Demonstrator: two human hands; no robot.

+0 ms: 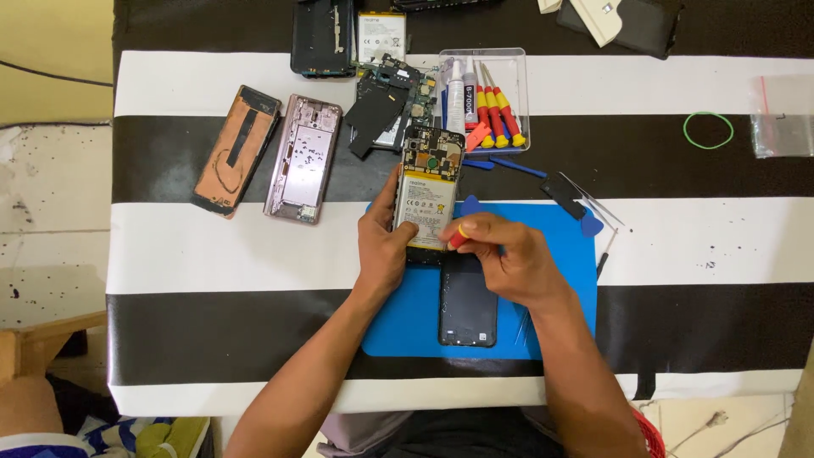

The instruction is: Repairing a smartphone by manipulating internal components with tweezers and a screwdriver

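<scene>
The left hand (pixel 383 246) grips the left edge of an opened phone (pixel 428 191), its back off so the battery and circuit board show. The phone lies at the upper edge of a blue mat (pixel 407 318) on the counter (pixel 212 246), which is covered in black and white stripes. The right hand (pixel 504 254) is closed around a red-and-yellow screwdriver (pixel 459 235), with the handle end showing between the fingers just beside the phone's lower right edge; the tip is hidden. Just below the phone, a black back cover (pixel 467 305) lies on the mat, partly under the right hand. A blue pick (pixel 591 223) sits at the mat's right edge, with tweezers (pixel 593 199) near it. Above the phone stands a clear tray (pixel 519 93) holding more screwdrivers and a glue tube. To the left lie a pink phone frame (pixel 303 159) and a copper-coloured panel (pixel 235 150), side by side. A green rubber band (pixel 708 130) lies well apart on the right.
</scene>
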